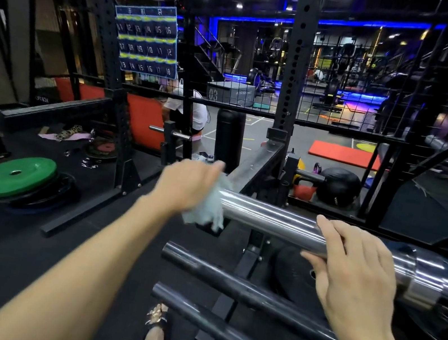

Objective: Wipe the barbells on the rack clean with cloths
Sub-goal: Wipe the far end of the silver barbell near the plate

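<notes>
A chrome barbell sleeve [271, 219] runs from the centre to the right edge, lying across the black rack [288, 97]. My left hand [187, 184] holds a pale crumpled cloth [207, 211] against the sleeve's free end. My right hand [360, 270] rests over the sleeve near its collar, fingers draped across the top, thumb underneath. Two darker barbell sleeves [241, 288] lie lower down, below the chrome one.
A green weight plate [12, 177] lies on a stack at the left floor. Black plates [297, 274] sit under the barbell. Kettlebells and a black ball [338, 186] stand behind the rack. A seated person [188, 110] is beyond the wire fence. My foot [155, 333] shows below.
</notes>
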{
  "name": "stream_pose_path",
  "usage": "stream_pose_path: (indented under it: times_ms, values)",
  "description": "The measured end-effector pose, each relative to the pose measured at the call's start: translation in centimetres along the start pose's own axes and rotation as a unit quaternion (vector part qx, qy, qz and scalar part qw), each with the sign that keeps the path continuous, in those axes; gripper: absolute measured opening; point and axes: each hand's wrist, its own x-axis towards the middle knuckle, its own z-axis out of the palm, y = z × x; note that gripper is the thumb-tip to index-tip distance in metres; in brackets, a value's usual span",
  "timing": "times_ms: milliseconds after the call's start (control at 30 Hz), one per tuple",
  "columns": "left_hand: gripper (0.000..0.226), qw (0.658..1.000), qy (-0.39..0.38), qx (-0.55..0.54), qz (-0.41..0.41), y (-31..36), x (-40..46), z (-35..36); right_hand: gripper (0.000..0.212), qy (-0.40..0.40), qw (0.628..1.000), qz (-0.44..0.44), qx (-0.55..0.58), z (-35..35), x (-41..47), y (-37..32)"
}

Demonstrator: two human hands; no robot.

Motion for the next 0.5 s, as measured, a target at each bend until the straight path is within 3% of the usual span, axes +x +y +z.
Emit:
stream_pose_path:
  times_ms: [67,133,200,267,333,400,500]
  values:
    - [0.053,0.993,0.001,-0.082,-0.086,-3.4,0.9,-0.4,0.06,0.007,1.0,-0.001,-0.002,0.3,0.1,-0.5]
    - [0.049,0.994,-0.007,-0.072,-0.081,-3.5,1.1,-0.5,0.06,0.014,1.0,0.002,-0.006,0.7,0.2,-0.9]
    - [0.03,1.0,-0.011,0.005,0.015,-0.2,0.2,-0.6,0.059,0.023,1.0,0.014,-0.006,1.1,0.2,-1.4]
    - [0.012,0.992,0.025,-0.019,0.12,5.5,-1.8,0.0,0.058,0.043,0.998,0.035,-0.004,1.4,0.1,-1.9]
    - [0.008,0.97,0.068,-0.052,0.229,10.9,-4.6,1.2,0.047,0.064,0.997,0.042,0.005,1.3,-0.1,-2.2]
    - [0.023,0.942,0.106,-0.081,0.308,12.1,-5.4,1.7,0.04,0.061,0.997,0.036,0.014,1.0,-0.1,-1.8]
    - [0.032,0.949,0.117,-0.05,0.287,7.2,-3.3,1.7,0.06,0.0,1.0,0.021,0.023,-0.3,-0.3,-1.1]
